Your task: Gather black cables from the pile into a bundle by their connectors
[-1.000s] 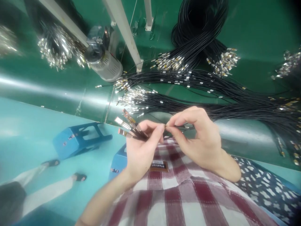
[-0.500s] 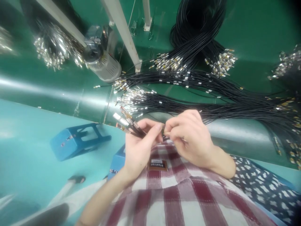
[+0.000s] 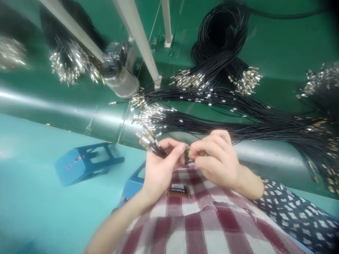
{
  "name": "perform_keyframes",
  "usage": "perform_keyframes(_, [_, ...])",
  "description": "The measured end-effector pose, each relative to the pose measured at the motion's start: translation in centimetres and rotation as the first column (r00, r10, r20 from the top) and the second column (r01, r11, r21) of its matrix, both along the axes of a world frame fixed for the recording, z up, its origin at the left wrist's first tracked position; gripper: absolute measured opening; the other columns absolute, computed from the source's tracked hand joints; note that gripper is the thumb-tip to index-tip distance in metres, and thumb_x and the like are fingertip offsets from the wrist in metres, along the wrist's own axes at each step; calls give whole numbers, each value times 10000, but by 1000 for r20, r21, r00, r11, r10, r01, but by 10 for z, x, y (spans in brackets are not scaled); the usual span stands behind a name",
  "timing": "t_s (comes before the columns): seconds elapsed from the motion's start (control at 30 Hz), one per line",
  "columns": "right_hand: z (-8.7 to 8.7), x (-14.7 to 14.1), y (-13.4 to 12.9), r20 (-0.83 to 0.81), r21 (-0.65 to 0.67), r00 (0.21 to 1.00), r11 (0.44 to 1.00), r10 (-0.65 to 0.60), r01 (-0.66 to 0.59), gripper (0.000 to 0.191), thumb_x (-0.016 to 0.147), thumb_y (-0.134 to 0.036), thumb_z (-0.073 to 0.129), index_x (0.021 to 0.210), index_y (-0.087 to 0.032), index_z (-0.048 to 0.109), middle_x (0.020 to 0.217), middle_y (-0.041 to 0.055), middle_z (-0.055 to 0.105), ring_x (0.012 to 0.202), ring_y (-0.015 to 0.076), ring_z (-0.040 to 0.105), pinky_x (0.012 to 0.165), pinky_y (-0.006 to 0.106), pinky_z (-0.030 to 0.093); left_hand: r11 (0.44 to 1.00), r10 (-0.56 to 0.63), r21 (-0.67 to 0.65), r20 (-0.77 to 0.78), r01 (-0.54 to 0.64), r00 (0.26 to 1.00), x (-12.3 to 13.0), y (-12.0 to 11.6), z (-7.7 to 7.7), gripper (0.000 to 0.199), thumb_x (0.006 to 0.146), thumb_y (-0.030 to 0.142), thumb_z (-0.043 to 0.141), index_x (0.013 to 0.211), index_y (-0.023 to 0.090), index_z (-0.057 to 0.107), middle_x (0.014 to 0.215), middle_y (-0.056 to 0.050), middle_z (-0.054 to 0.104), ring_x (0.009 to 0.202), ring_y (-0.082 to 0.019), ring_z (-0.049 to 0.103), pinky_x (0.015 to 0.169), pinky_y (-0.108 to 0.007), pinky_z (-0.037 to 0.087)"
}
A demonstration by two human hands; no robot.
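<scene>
My left hand (image 3: 161,169) is closed around several black cables (image 3: 159,150), whose metal-tipped ends (image 3: 147,137) stick out to the upper left. Its thumb and forefinger pinch together near the right hand. Close beside it, my right hand (image 3: 217,158) is closed too, its thumb and fingertips pinching a small piece that the fingers mostly hide. Both hands are held in front of a red and white checked apron (image 3: 190,218). Just beyond them on the green table lies a long bundle of black cables (image 3: 201,121) with shiny connector ends (image 3: 150,114).
A second cable bundle (image 3: 225,97) runs behind the first. Farther back lies a coiled bundle (image 3: 219,38). A grey-white cylindrical device (image 3: 122,81) stands by a white post (image 3: 140,42). Below the table edge is a blue stool (image 3: 71,165). More cable ends (image 3: 69,67) lie at left.
The whole view has shifted slightly. The cable ends in my left hand have tilted a little to the right. The right fingers have changed their pinch slightly. A person's leg at lower left is gone.
</scene>
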State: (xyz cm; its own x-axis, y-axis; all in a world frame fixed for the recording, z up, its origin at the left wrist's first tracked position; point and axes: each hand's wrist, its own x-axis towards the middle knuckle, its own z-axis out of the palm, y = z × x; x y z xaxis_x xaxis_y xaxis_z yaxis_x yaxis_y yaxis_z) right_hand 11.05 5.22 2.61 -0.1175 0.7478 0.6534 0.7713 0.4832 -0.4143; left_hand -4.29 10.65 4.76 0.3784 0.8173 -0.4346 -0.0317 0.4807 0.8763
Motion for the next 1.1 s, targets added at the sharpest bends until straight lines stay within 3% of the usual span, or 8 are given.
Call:
perform_keyframes(0.1, [4,-3,-2,-23,-38,1000,999,-2,1,217,880,-46,496,744,-216,498,811,-28,678,727,126,541,752,349,380,993,1,114,-39,3,999,0,-2,1,135,805,244,716,716,155,665,615,6,608,575,-94,541,577,-228,445])
perform_keyframes(0.23, [13,-5,-5,-184,-243,983,970,-26,-20,219,854,-4,494,784,-211,483,819,-10,658,753,128,577,781,356,399,977,-8,212,-147,40,989,2,-3,6,151,791,218,721,676,149,651,567,16,593,521,-90,520,552,-233,441])
perform_keyframes(0.33, [19,-2,-4,-453,-339,883,940,-124,-41,201,864,-34,540,821,-216,467,814,0,619,770,142,601,752,340,460,975,-26,211,-170,62,985,2,-2,8,174,798,211,710,653,151,637,537,21,569,502,-83,496,531,-226,423])
perform_keyframes(0.43, [21,4,-3,-591,-352,762,935,-264,52,156,873,-90,578,859,-223,497,826,13,590,761,158,593,696,326,499,990,-39,128,-122,54,992,1,-2,5,179,817,231,695,664,160,636,512,27,545,489,-81,479,495,-220,392])
perform_keyframes(0.63, [20,7,-6,-224,-353,956,930,-191,103,146,841,-215,681,984,-225,654,915,52,640,865,207,606,772,386,492,998,-24,53,-54,27,998,-1,-2,1,207,813,266,703,651,161,629,532,11,556,506,-86,490,471,-213,369])
perform_keyframes(0.73, [19,1,-6,-118,-302,973,941,-197,154,163,818,-286,730,961,-224,681,889,51,646,847,208,608,771,388,467,999,-15,41,-41,17,999,-1,-2,1,187,805,275,711,671,159,649,539,6,562,502,-92,496,468,-218,374])
perform_keyframes(0.87, [18,-3,-4,-87,-234,973,954,-212,187,47,834,-195,702,843,-226,668,803,21,653,780,178,607,748,362,430,999,-38,21,-20,39,999,-2,-2,1,178,813,288,705,699,156,669,550,-4,575,493,-90,485,455,-222,360])
perform_keyframes(1.1, [8,-1,-8,26,-60,989,987,-147,148,64,860,-184,669,832,-230,634,797,-8,679,718,156,593,721,368,369,997,-30,67,-14,30,999,-1,-6,3,156,817,254,699,697,164,659,551,10,536,531,-98,492,496,-233,392])
